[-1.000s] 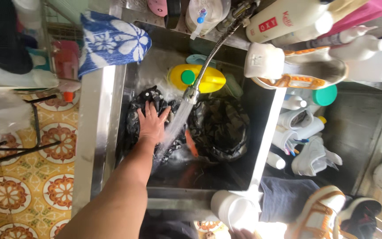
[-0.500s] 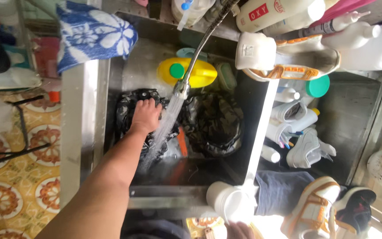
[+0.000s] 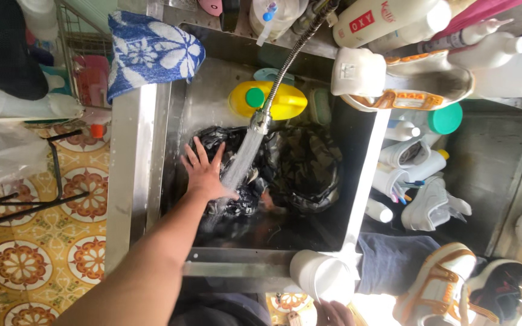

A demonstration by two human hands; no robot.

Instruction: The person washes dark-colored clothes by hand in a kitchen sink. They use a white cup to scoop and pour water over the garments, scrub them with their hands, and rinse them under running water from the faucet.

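My left hand (image 3: 203,174) reaches into the steel sink (image 3: 146,151) with its fingers spread flat on a dark wet cloth (image 3: 300,166). Water pours from a flexible metal faucet hose (image 3: 282,69) and hits the cloth just right of that hand. A small orange piece shows among the wet folds. Only the fingertips of my right hand (image 3: 333,314) show at the bottom edge, just below a white cup (image 3: 321,274) on the sink's front rim. Whether they hold anything is hidden.
A yellow bottle with a green cap (image 3: 268,99) lies at the sink's back. A blue floral towel (image 3: 152,51) hangs over the left corner. Bottles, a shoe (image 3: 406,75) and sneakers (image 3: 436,287) crowd the right side. Patterned floor tiles (image 3: 25,265) lie to the left.
My left hand stayed on the dark cloth, curling its fingers half a second ago and spreading them flat again now. The view shifted slightly. Water keeps running.
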